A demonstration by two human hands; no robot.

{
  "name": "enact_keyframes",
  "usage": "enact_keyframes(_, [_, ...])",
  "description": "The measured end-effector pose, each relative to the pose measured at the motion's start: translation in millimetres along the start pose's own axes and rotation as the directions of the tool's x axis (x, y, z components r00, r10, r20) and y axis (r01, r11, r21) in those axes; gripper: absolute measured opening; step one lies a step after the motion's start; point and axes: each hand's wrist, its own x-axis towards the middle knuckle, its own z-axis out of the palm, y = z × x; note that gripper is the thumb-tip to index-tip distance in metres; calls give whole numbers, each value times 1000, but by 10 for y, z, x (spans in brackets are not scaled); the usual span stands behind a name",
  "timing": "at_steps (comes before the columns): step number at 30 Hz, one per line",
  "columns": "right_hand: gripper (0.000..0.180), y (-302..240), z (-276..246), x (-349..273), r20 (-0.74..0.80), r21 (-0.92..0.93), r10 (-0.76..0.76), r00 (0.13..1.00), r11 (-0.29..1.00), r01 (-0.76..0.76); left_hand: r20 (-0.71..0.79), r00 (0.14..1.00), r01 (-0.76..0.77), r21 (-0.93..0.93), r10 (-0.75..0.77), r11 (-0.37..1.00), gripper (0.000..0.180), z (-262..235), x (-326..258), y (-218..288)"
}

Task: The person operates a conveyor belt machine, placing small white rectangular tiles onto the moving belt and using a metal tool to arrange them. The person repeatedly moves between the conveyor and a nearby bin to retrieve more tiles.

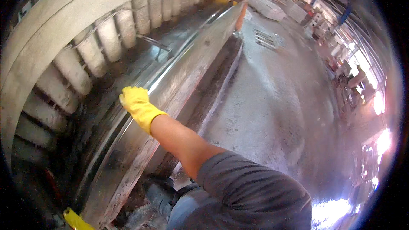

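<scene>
My right hand (137, 106), in a yellow rubber glove, reaches out over a long grey metal side beam (172, 91). Its fingers are curled closed near the bright rail (164, 74) along the beam's inner edge; what they hold, if anything, is hidden. Only part of my left hand (77, 220), also in a yellow glove, shows at the lower left beside the beam's near end, and its fingers cannot be made out. Beyond the right hand lies a dark, wet-looking bed (140, 70) inside a large machine.
A row of pale upright cylinders (106, 38) hangs under a broad curved beige beam (55, 12) on the left. An orange post (241, 15) stands at the beam's far end. Grey floor (264, 115) stretches to the right, with pale blocks (266, 6) farther back.
</scene>
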Motion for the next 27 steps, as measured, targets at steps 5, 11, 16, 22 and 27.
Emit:
enact_keyframes(5, [37, 21, -37, 13, 38, -65, -84, 996, 994, 87, -124, 992, -24, -258, -8, 966, 50, 603, 31, -343])
enact_keyframes(11, [48, -12, -124, 26, 58, -133, -70, 996, 988, 77, 226, 738, 673, -319, -636, 668, 44, -187, 360, 181])
enact_keyframes(16, [50, -84, -119, 19, 127, -112, -68, 990, 990, 82, 186, 733, 678, -263, -654, 686, 46, -272, 205, 175])
enact_keyframes(22, [51, -14, -165, 17, 133, -170, -44, 990, 983, 67, 295, 681, 731, -232, -670, 641, 49, -254, 271, 282])
enact_keyframes(27, [50, -46, -186, 11, 166, -105, -15, 986, 994, 33, 310, 640, 767, -313, -703, 560, 47, -185, 264, 272])
